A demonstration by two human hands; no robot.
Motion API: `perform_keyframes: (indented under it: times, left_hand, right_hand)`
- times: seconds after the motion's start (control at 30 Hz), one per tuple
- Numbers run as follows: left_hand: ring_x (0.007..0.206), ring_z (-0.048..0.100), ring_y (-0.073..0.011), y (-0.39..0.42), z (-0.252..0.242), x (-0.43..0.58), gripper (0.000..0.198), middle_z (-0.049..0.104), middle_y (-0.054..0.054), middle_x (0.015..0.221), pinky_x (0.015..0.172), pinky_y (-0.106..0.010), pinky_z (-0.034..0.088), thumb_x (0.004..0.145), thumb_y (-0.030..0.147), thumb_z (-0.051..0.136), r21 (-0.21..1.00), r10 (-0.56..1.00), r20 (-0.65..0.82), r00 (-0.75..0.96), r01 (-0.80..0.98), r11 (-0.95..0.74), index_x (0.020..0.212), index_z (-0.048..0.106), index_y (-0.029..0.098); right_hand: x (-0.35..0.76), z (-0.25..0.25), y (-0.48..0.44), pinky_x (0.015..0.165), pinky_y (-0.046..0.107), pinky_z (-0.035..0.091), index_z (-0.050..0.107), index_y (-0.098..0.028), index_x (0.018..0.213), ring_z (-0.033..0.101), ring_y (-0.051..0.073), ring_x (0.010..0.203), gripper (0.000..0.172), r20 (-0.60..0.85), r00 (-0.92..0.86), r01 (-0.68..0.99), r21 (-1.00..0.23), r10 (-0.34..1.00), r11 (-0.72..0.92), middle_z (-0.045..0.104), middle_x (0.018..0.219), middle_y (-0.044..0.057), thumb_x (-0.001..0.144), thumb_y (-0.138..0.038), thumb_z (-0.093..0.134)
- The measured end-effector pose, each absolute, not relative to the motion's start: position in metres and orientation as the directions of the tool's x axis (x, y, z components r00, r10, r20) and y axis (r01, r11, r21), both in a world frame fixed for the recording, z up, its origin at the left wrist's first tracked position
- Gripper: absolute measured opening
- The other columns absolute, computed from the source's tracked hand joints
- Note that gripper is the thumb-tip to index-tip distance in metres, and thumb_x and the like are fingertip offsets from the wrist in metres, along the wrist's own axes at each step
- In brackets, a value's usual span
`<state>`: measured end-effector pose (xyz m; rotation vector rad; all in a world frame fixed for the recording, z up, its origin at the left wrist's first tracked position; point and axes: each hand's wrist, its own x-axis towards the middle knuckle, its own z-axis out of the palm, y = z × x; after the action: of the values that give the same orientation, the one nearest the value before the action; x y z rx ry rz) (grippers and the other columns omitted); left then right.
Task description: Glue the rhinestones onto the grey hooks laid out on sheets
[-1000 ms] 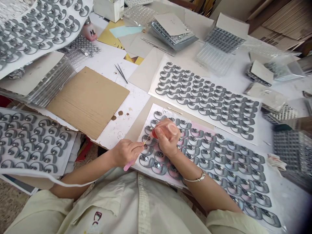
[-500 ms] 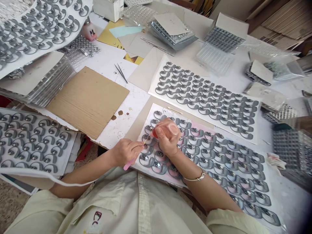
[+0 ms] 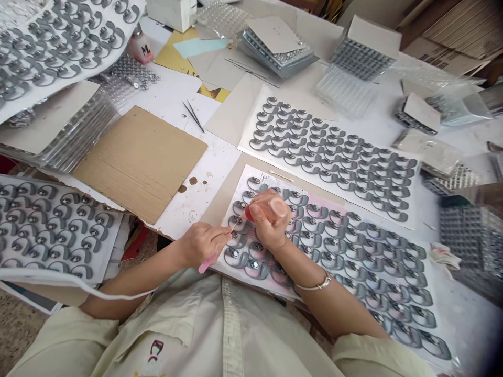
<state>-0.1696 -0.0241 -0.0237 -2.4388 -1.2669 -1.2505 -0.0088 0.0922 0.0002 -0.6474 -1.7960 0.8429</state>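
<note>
My left hand (image 3: 202, 245) pinches a thin pink-handled tool (image 3: 207, 263), its fine tip pointing right toward the rings. Wrapped in my right hand (image 3: 271, 222) is a small bottle with pinkish-red contents (image 3: 276, 206), tilted with its mouth to the left near the tool's tip. Both hands are over the left part of a sheet (image 3: 341, 256) covered with rows of grey ring-shaped pieces with shiny stones. My right hand and forearm hide some of these pieces.
A second sheet of rings (image 3: 330, 157) lies beyond. Brown cardboard (image 3: 143, 162) and black tweezers (image 3: 193, 116) are at the left, with a bottle marked M (image 3: 141, 48) behind. Stacked trays (image 3: 363, 50) stand at the back. A white cord (image 3: 74, 285) crosses my left forearm.
The view has shifted very slightly. Both hands keep their hold and have hardly moved.
</note>
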Motion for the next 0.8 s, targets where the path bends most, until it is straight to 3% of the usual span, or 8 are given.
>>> perform_keyframes:
  times: [0.37, 0.8]
  left_hand:
    - [0.074, 0.072, -0.0157, -0.0237, -0.0220, -0.1689, 0.015, 0.074, -0.012, 0.091, 0.054, -0.023, 0.057, 0.089, 0.009, 0.048, 0.229, 0.618, 0.719, 0.318, 0.731, -0.642, 0.095, 0.062, 0.011]
    - [0.069, 0.072, -0.0152, -0.0236, -0.0216, -0.1690, 0.014, 0.075, -0.012, 0.091, 0.053, -0.024, 0.058, 0.087, 0.007, 0.051, 0.235, 0.618, 0.722, 0.309, 0.732, -0.640, 0.094, 0.063, 0.009]
  right_hand:
    - [-0.0060, -0.0039, 0.0930, 0.063, 0.038, 0.050, 0.063, -0.022, 0.064, 0.057, 0.019, 0.064, 0.028, 0.560, -0.339, 0.099, -0.778, 0.756, 0.620, 0.061, 0.063, 0.004, 0.087, -0.039, 0.061]
    - [-0.0073, 0.0010, 0.0940, 0.061, 0.037, 0.047, 0.063, -0.022, 0.067, 0.055, 0.019, 0.062, 0.021, 0.623, -0.356, 0.033, -0.736, 0.696, 0.676, 0.060, 0.063, 0.003, 0.087, -0.027, 0.062]
